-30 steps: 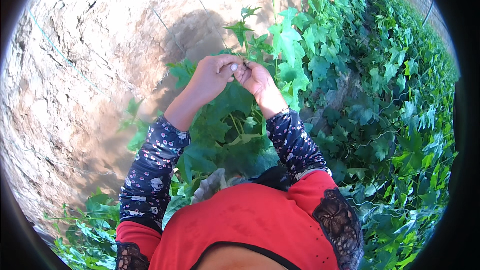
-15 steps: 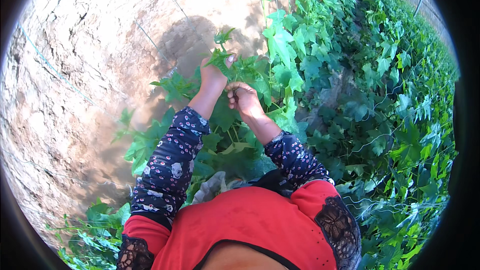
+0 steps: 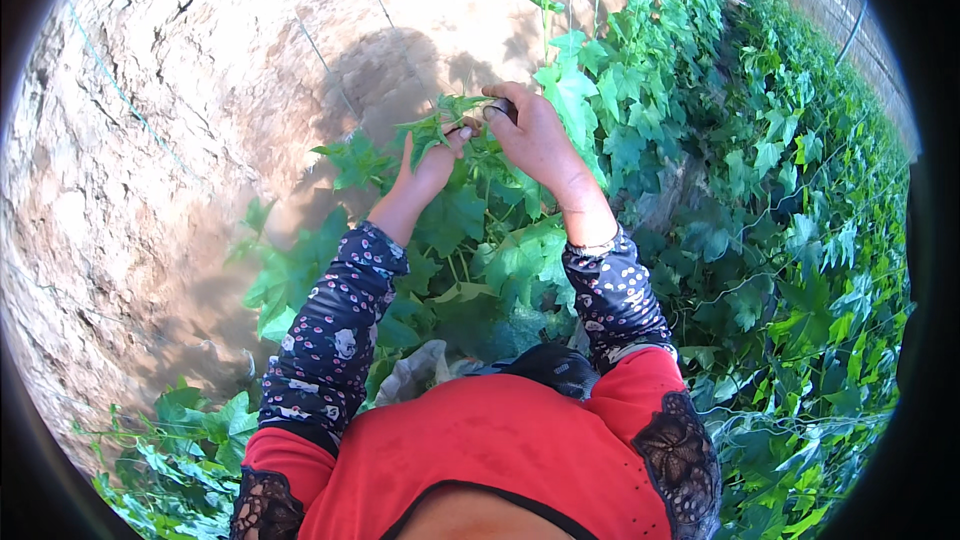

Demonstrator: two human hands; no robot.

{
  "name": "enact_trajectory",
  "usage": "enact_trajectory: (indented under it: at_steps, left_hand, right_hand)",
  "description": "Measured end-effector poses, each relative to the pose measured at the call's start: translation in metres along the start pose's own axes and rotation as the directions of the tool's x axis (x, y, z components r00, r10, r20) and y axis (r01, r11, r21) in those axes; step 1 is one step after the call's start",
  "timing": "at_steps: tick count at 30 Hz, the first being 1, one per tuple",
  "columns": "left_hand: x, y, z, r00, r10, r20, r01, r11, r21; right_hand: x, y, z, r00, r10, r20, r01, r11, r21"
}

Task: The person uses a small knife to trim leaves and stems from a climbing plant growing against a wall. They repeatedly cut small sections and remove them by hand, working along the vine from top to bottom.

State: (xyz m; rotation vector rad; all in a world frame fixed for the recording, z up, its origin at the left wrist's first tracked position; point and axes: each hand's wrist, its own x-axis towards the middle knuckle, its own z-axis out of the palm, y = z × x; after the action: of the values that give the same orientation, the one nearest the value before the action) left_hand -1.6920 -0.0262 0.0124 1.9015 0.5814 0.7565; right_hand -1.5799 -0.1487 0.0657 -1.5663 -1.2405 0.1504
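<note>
Vine tip (image 3: 440, 125) sits between the hands — left hand (image 3: 432, 165) pinches it from below-left, right hand (image 3: 535, 135) pinches a small dark piece (image 3: 500, 110) just right.

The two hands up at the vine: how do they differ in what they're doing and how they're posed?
The left hand pinches a green leafy vine tip between its fingertips, fingers reaching upward; the right hand is curled round a small dark thing, too small to identify. The left hand sits lower and nearer the bare soil; the right hand sits higher, beside the row of vines. Both come from dark flowered sleeves and meet at the same shoot.
</note>
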Motion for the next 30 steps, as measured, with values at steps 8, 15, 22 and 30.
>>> enact_trajectory:
  at_steps: [8,15,22,30]
  left_hand:
    - [-0.008,0.006,-0.006,0.998,-0.041,-0.054,0.039,0.999,-0.032]
    - [-0.01,0.014,-0.009,0.998,-0.065,0.007,0.065,0.998,-0.009]
    - [-0.008,0.012,-0.01,1.0,-0.003,-0.007,0.003,0.997,-0.075]
    - [-0.003,0.004,-0.016,0.998,-0.04,-0.054,0.038,0.999,-0.03]
  right_hand:
    - [0.02,0.036,0.026,0.983,-0.008,0.182,-0.058,0.934,0.354]
    - [0.019,0.039,0.027,0.988,-0.023,0.151,-0.032,0.935,0.353]
    - [0.022,0.028,0.024,0.974,-0.222,0.031,0.224,0.97,-0.09]
    - [0.022,0.019,0.019,0.915,-0.403,0.007,0.402,0.913,-0.073]
